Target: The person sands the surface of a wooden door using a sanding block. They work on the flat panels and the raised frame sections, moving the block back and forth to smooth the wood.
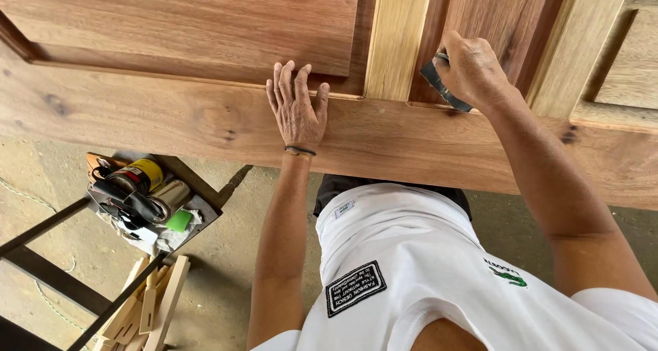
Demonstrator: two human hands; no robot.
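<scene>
Left hand (297, 107): flat, fingers spread, on reddish-brown panelled wooden door (171, 121) | Right hand (471, 70): clamped around dark folded sanding sheet (443, 87)

Left hand (296, 107) flat, fingers spread, arm extended; right hand (471, 70) curled in closed grip, wrist bent.

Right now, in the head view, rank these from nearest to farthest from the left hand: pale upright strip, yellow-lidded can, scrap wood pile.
1. pale upright strip: just right of the left hand.
2. yellow-lidded can: lower left, on the small stand.
3. scrap wood pile: on the floor, lowest left.
</scene>
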